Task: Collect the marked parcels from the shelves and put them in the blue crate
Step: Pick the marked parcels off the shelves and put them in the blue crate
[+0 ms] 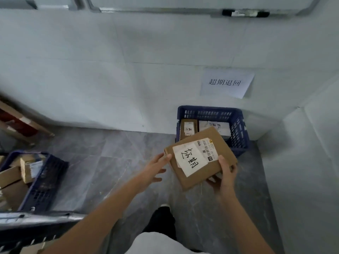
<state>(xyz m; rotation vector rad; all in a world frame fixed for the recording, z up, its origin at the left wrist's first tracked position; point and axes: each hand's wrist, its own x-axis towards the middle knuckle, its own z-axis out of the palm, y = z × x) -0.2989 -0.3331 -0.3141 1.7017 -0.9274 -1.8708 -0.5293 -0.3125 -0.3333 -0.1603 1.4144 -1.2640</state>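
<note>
Bare forearms, no sleeves showing; a white top (156, 242) and black shoe (163, 217) below.

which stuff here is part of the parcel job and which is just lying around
Job: marked parcel held by left hand and right hand; blue crate by the wall, parcels already inside.

Lying about: second crate of boxes at left; paper sign on wall.

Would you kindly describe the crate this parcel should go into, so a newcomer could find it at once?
Look at the white wall with the printed paper sign. On the floor directly beneath it, in the corner, stands the blue crate, already holding labelled parcels. Unlike the other blue crate far to the left, it sits under that sign.
</note>
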